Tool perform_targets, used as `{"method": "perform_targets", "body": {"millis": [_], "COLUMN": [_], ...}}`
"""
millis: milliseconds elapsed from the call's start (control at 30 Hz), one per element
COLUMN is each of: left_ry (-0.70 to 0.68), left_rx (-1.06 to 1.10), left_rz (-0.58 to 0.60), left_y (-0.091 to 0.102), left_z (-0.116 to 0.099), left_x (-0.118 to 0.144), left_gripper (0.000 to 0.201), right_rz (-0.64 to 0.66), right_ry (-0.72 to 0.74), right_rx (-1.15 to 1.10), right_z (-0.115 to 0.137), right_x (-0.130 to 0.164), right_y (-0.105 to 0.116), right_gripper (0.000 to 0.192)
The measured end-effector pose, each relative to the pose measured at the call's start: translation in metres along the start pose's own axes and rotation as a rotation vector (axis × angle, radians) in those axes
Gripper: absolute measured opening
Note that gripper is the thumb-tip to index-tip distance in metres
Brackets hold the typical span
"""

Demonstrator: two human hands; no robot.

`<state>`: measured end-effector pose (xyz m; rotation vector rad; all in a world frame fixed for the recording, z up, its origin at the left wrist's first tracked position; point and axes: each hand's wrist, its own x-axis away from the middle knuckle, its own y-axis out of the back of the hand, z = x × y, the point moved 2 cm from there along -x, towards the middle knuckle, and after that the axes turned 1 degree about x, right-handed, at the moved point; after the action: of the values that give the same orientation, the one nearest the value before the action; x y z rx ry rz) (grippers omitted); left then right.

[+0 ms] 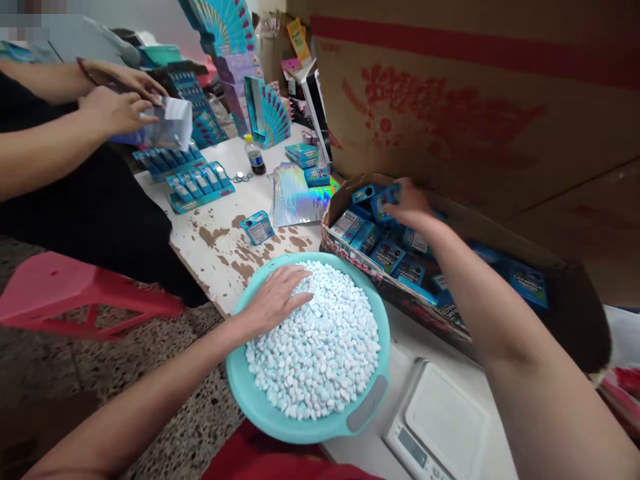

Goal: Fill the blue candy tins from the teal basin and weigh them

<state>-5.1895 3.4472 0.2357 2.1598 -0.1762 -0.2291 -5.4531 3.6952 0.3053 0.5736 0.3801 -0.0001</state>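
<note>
My left hand (275, 299) rests with fingers stretched out on a heap of small pale blue and white candies (320, 347). They fill a turquoise basin (245, 397) in front of me. My right hand (414, 205) reaches into a long open cardboard box (357, 260) at the right, its fingers closed on a small blue candy box (384, 201). Several more blue candy boxes (386, 255), printed "Caramelo", lie jumbled around it. One blue box (258, 228) stands alone on the worn white table (220, 260), just beyond the basin.
A white scale (445, 417) sits right of the basin. Holographic sheets (297, 197), a small dark-drink bottle (255, 157) and packed display trays (200, 187) lie farther back. At left, a co-worker's hands (117, 107) hold clear plastic above a pink stool (65, 287). A large carton (465, 120) walls the right.
</note>
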Motion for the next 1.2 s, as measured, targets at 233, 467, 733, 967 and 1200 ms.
{"method": "perform_targets", "body": {"millis": [233,467,733,967,1200], "left_ry": [0.131,0.141,0.153,0.176,0.226], "left_rx": [-0.203,-0.269,-0.226,-0.098,-0.127], "left_rz": [0.076,0.061,-0.053,-0.047,-0.058], "left_y": [-0.010,-0.022,-0.021,-0.020,-0.021], "left_z": [-0.013,-0.037,-0.041,-0.041,-0.043], "left_x": [-0.005,-0.009,-0.010,-0.011,-0.011], "left_gripper": [0.058,0.034,0.026,0.025,0.031], "right_rz": [-0.188,-0.116,-0.170,-0.188,-0.468], "right_ry": [-0.404,-0.737,-0.656,-0.703,-0.699], "right_rx": [-0.381,-0.662,-0.635,-0.762,-0.645], "right_z": [0.010,-0.011,-0.015,-0.001,0.010], "right_x": [0.145,0.329,0.388,0.429,0.512], "right_y": [0.129,0.131,0.104,0.111,0.135], "right_gripper": [0.052,0.074,0.081,0.089,0.044]}}
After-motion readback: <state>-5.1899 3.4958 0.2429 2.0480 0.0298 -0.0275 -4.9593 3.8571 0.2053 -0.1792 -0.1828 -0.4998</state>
